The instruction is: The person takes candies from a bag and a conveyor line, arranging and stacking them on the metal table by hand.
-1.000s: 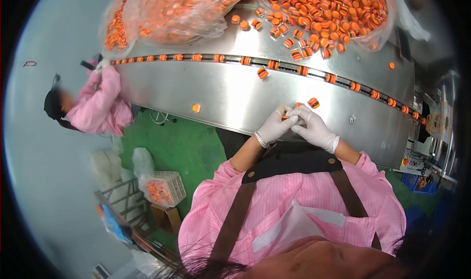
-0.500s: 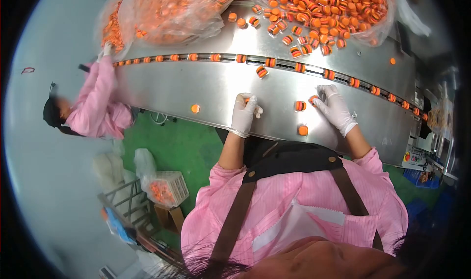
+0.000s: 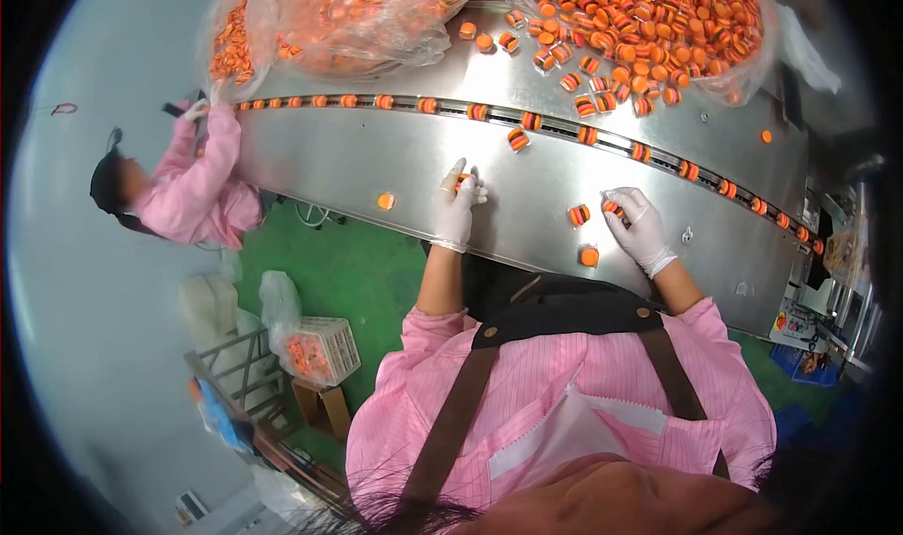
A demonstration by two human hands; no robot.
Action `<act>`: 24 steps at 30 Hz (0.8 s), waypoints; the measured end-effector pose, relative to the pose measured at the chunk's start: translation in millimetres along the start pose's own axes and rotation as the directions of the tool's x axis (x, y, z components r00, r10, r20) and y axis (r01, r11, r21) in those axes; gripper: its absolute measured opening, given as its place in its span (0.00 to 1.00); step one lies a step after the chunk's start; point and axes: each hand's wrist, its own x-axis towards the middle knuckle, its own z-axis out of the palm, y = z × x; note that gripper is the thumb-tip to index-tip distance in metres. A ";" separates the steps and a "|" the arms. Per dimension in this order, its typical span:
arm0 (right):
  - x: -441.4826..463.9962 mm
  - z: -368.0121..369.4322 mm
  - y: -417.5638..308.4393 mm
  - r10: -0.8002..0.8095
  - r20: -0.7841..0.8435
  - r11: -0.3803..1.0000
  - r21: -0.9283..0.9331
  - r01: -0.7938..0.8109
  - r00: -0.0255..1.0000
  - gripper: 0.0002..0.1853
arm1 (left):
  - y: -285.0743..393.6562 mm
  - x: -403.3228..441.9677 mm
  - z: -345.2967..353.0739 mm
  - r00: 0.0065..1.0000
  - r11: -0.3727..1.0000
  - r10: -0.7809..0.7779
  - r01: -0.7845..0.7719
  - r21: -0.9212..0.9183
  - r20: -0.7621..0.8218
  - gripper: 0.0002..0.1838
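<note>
In the head view, my gloved left hand (image 3: 455, 217) is above the metal table's near side, its thumb and fingers round a burger-shaped candy (image 3: 462, 183) with orange ends. My gloved right hand (image 3: 640, 229) is curled on the table to the right, fingertips closed on another burger-shaped candy (image 3: 612, 208). Just left of it lies a layered loose candy (image 3: 579, 215), with an orange-topped candy (image 3: 589, 255) nearer me. Another loose candy (image 3: 517, 140) sits by the conveyor track (image 3: 555, 127), which carries a spaced row of the same candies.
A large heap of candies (image 3: 649, 36) spills from a clear bag at the back. Another full plastic bag (image 3: 367, 27) stands left of it. At the table's far left, a co-worker in pink (image 3: 202, 177) reaches toward the track. One candy (image 3: 386, 201) lies near the front edge.
My right fingers have curled in round a candy. My left hand has turned slightly, showing more of its candy. The co-worker's hands have moved apart near the track. The view has shifted a little.
</note>
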 end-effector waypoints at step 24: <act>118.1 -47.7 5.1 -0.170 0.021 0.977 -0.131 0.171 0.985 0.15 | -9.2 12.8 10.2 0.899 0.633 0.404 -0.408 0.658 0.170 0.11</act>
